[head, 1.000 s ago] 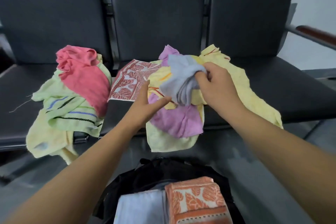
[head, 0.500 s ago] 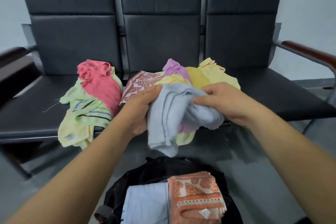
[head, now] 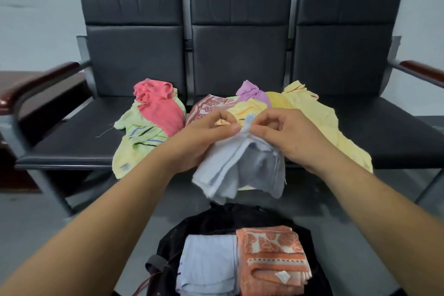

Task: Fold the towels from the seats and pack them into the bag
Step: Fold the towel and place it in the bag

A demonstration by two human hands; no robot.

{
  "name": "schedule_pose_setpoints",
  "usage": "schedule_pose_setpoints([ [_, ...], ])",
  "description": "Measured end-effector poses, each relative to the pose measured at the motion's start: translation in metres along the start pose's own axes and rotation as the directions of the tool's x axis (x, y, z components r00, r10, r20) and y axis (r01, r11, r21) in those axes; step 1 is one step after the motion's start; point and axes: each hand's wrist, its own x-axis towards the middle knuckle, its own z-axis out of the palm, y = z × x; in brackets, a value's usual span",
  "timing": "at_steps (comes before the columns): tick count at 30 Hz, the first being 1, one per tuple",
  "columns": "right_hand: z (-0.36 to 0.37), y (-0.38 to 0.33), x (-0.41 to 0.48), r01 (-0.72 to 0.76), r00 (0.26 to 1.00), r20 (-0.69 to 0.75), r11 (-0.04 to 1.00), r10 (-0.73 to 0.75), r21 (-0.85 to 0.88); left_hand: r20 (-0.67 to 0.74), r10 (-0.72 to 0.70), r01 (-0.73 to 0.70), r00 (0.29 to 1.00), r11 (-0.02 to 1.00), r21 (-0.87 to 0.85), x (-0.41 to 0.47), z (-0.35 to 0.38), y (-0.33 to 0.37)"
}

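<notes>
A person's left hand (head: 204, 134) and right hand (head: 286, 137) pinch the top edge of a pale blue towel (head: 240, 166), held above an open black bag (head: 216, 218) containing a folded blue towel (head: 209, 264) and an orange patterned towel (head: 271, 257). More crumpled towels, apparently unfolded, lie on the black seats (head: 72, 137) behind.

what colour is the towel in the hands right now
Pale blue-grey towel, pinched by both hands; seen in the head view.

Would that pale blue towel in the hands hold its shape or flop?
Probably floppy: the pale blue towel sags in loose folds below where the left hand and right hand pinch its edge. Likely light, since a mere pinch seems to carry it.
</notes>
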Motion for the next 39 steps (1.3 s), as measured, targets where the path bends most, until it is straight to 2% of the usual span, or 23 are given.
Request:
schedule_pose_setpoints([
  [2,-0.001,-0.003,-0.001,0.014,0.999,-0.049,1.000,-0.013,0.016,0.061,0.067,-0.085,0.996,0.926,0.368,-0.009,-0.006,0.003],
  [4,-0.002,-0.005,-0.003,0.020,0.997,-0.080,1.000,-0.020,-0.005,0.050,0.181,-0.175,0.982,0.782,0.598,-0.012,-0.008,0.001],
  [8,0.000,-0.006,-0.010,-0.072,0.994,-0.082,0.997,0.072,0.009,-0.080,0.397,-0.251,0.914,0.711,0.657,-0.019,-0.003,-0.004],
  [12,0.008,-0.016,-0.018,-0.141,0.987,-0.082,0.990,0.139,-0.018,-0.116,0.490,-0.274,0.864,0.650,0.709,-0.026,0.009,0.006],
  [15,0.008,-0.033,-0.024,-0.072,0.997,-0.021,0.997,0.072,-0.031,-0.167,0.499,-0.261,0.850,0.675,0.690,-0.028,0.014,0.023],
  [18,-0.001,-0.054,-0.028,0.070,0.990,0.129,0.983,-0.048,-0.172,-0.159,0.447,-0.214,0.880,0.673,0.708,-0.031,0.019,0.040],
  [20,-0.007,-0.069,-0.026,0.084,0.989,0.138,0.982,-0.061,-0.167,-0.194,0.379,-0.185,0.905,0.761,0.622,-0.034,0.026,0.053],
  [22,-0.013,-0.086,-0.019,0.073,0.996,0.064,0.990,-0.065,-0.119,-0.269,0.355,-0.207,0.895,0.866,0.454,-0.036,0.031,0.070],
  [24,-0.018,-0.112,-0.009,0.030,1.000,-0.001,0.999,-0.030,-0.027,-0.271,0.406,-0.291,0.873,0.879,0.379,-0.039,0.027,0.092],
  [27,-0.025,-0.162,0.009,-0.029,0.999,0.020,0.970,0.025,0.240,-0.152,0.429,-0.324,0.890,0.832,0.451,-0.049,0.014,0.132],
  [30,-0.025,-0.214,0.026,-0.064,0.998,0.057,0.867,0.041,0.494,-0.179,0.468,-0.302,0.865,0.772,0.559,-0.059,0.002,0.173],
  [35,-0.030,-0.264,0.055,0.000,0.998,0.041,0.700,-0.042,0.714,-0.214,0.533,-0.379,0.818,0.781,0.496,-0.080,-0.026,0.219],
  [36,-0.034,-0.267,0.058,0.022,0.999,0.014,0.707,-0.045,0.707,-0.221,0.535,-0.395,0.815,0.793,0.464,-0.084,-0.028,0.223],
  [37,-0.038,-0.266,0.060,0.050,0.999,-0.022,0.762,-0.048,0.645,-0.235,0.534,-0.408,0.812,0.808,0.425,-0.087,-0.029,0.224],
  [39,-0.043,-0.256,0.054,0.085,0.996,-0.007,0.909,-0.090,0.409,-0.293,0.524,-0.424,0.800,0.839,0.342,-0.092,-0.026,0.225],
])
